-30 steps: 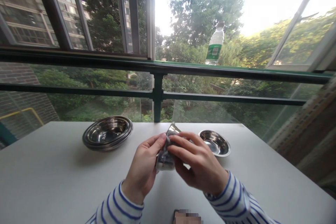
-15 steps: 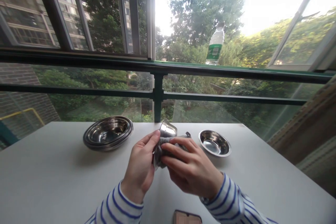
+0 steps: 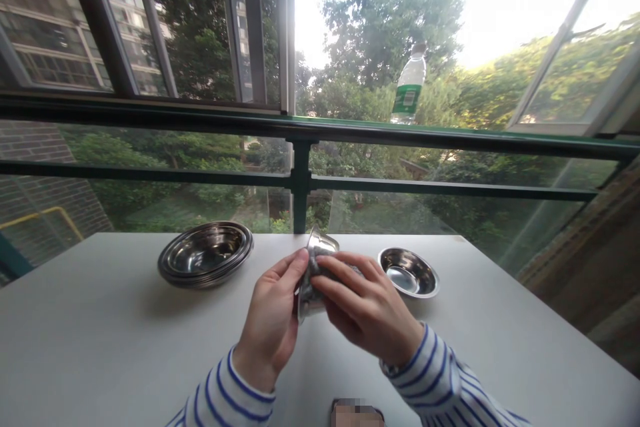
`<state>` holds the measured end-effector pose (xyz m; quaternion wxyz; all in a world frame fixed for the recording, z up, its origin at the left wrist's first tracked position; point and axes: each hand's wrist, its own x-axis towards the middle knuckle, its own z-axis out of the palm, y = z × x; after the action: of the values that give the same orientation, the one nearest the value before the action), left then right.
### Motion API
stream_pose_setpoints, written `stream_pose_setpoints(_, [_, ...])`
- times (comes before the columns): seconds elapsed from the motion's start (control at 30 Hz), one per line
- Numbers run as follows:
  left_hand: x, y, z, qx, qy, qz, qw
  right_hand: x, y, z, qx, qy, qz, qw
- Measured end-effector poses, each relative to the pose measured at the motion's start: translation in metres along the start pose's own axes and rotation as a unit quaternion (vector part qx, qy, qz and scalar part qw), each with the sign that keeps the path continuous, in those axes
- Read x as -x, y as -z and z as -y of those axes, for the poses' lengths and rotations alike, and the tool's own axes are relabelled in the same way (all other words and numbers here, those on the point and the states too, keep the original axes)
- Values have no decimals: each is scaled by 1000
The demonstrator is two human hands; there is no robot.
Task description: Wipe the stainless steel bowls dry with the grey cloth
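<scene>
Above the middle of the white table, my left hand [image 3: 273, 310] grips a small steel bowl [image 3: 327, 242] by its rim, thumb on the near side. The bowl is tipped on its side, its rim facing left. My right hand [image 3: 367, 303] presses a grey cloth [image 3: 316, 265] against the bowl's outer wall, fingers curled over it. Most of the cloth is hidden under those fingers. To the right of my right hand, a second small steel bowl [image 3: 409, 273] sits upright on the table.
A stack of steel bowls [image 3: 206, 255] stands on the left of the white table [image 3: 125, 347]. At the near edge lies a phone [image 3: 357, 413], partly cut off. Behind the table runs a dark green railing [image 3: 300, 180]. A plastic bottle [image 3: 410, 90] stands on the ledge beyond, and a curtain [image 3: 590, 280] hangs at right.
My right hand has shifted slightly with the cloth along the bowl's wall. More of the bowl's lower rim and side shows now, and less of the cloth. My left hand keeps its hold.
</scene>
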<state>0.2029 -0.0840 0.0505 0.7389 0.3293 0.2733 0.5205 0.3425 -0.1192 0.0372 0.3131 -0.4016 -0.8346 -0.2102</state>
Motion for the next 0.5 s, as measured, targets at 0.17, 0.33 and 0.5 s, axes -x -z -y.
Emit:
stream_pose_setpoints(0.17, [1, -1, 1, 0, 13, -8, 1000, 1, 4, -2, -17, -23, 11, 1000])
stream_pose_setpoints(0.33, [1, 0, 0, -8, 18, 0, 1000, -1, 5, 0, -21, 10, 21, 1000])
stream_pose_setpoints(0.5, [3, -2, 4, -18, 37, 27, 999, 0, 10, -4, -19, -42, 10, 999])
